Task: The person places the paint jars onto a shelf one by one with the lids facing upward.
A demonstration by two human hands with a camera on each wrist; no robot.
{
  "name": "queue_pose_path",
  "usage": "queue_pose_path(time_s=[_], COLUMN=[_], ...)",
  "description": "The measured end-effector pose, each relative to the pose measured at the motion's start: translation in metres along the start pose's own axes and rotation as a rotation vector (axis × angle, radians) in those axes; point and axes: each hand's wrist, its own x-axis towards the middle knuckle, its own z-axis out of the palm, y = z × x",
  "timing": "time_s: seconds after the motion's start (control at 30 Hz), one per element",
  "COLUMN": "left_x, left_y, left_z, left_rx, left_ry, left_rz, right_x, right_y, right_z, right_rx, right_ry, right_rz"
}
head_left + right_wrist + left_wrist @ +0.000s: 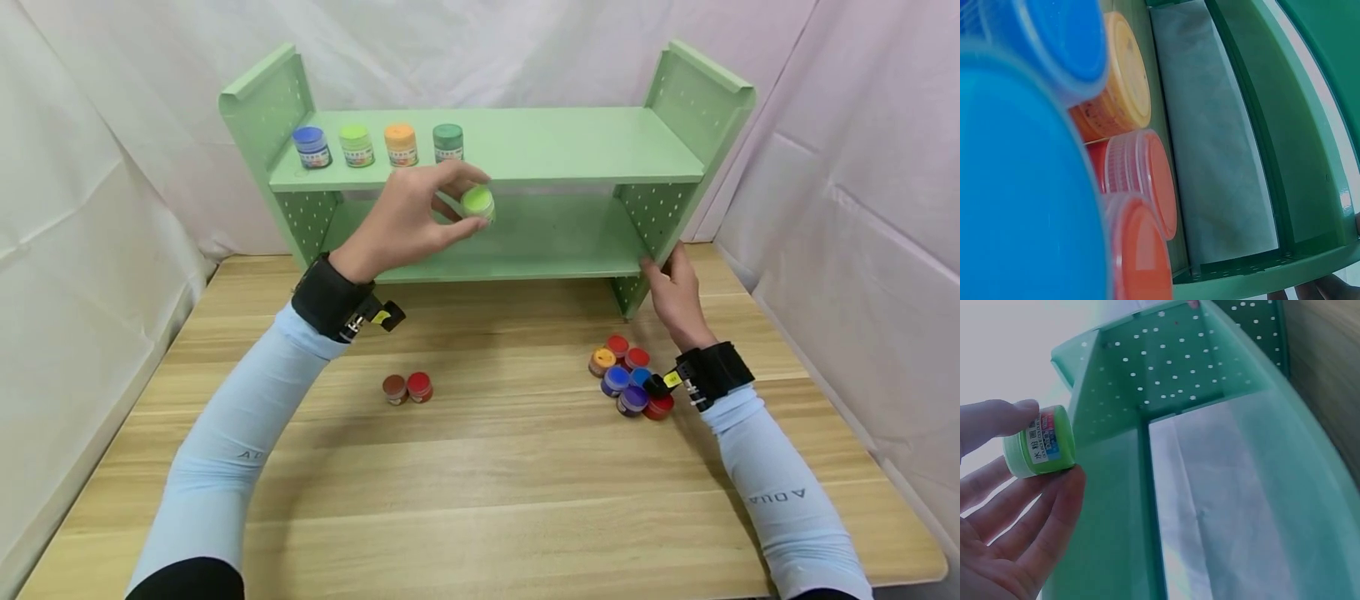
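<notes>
Fingers and thumb of the left hand (416, 208) pinched a light-green gouache jar (478, 203) near their tips, with the palm clear of it. From my remote station I placed that jar in front of the upper shelf (555, 142) of the green metal rack (540, 237), held in the air as far as I could tell. Thumb and fingers of the right hand (677, 300) gripped the rack's right side panel (697, 117) low on its front edge.

Four jars stood in a row along the upper shelf: a blue jar (311, 148), a second light-green jar (356, 146), an orange jar (401, 146) and a dark-green jar (448, 140). I rated the dark-green one most exposed: the left fingers lay close before it, and a sideways drift could have tipped it. A fingertip hold, in my judgement, risked letting the pinched jar roll or slip, and too low an approach could have caught its base on the shelf's front edge. A tug by the right hand could have shifted the rack and unsettled the row.

I further noted the right wrist camera (658, 385) beside a jar cluster (617, 381) on the tabletop (465, 500); a careless sweep could have scattered it
</notes>
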Motion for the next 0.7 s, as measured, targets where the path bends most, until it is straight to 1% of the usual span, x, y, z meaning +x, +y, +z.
queue_pose_path(time_s=[0.1,0.17,0.33,0.43,0.5,0.7], left_x=[0.008,0.013,0.026,0.033,0.037,0.04], left_y=[0.003,0.005,0.007,0.005,0.004,0.0], left_z=[-0.002,-0.004,-0.005,-0.006,-0.005,-0.003], left_rx=[-0.008,0.005,0.104,0.159,0.179,0.231], left_ry=[0.038,0.062,0.105,0.112,0.106,0.082], left_rz=[0.013,0.026,0.047,0.046,0.046,0.04], right_x=[0.0,0.0,0.0,0.001,0.001,0.001], right_y=[0.0,0.0,0.0,0.001,0.001,0.001], right_z=[0.001,0.001,0.001,0.001,0.002,0.003], right_rx=[-0.001,-0.002,-0.008,-0.01,-0.008,0.004], right_ry=[0.007,0.011,0.006,0.003,0.003,-0.01], right_rz=[-0.006,-0.007,-0.002,0.0,0.0,-0.002])
